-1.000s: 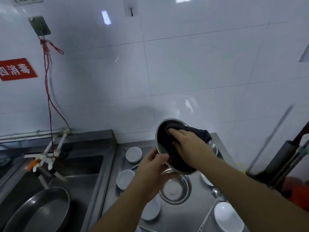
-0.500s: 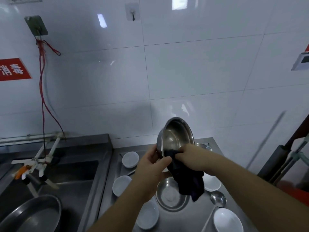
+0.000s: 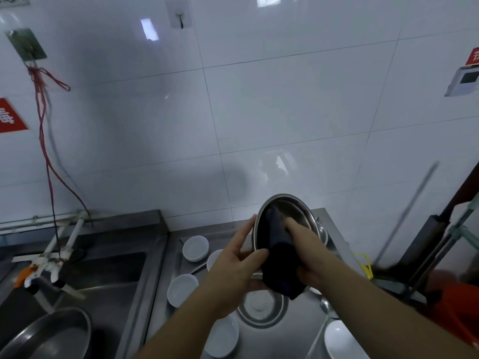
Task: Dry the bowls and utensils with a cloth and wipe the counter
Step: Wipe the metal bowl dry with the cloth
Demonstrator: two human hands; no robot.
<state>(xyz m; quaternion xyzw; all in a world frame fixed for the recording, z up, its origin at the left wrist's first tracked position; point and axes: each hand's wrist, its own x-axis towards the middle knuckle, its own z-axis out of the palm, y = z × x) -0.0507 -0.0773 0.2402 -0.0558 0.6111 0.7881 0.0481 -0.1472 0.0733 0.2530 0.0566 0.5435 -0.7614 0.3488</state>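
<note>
Right hand [image 3: 303, 244] fingertips buried in dark cloth [image 3: 278, 265] inside steel bowl [image 3: 298, 211]. Beyond that bowl, another steel bowl [image 3: 322, 230] mostly hidden. Below it, white bowl [image 3: 339, 343] cropped at frame bottom.

Both forearms are bare to the frame edge (no sleeves showing); left hand [image 3: 234, 270] and right hand [image 3: 308, 255] wear nothing: 2 ungloved hands.

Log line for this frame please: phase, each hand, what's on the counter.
phase: drying steel bowl | left hand: grips bowl rim | right hand: presses dark cloth inside bowl | counter: white bowls, another steel bowl
</note>
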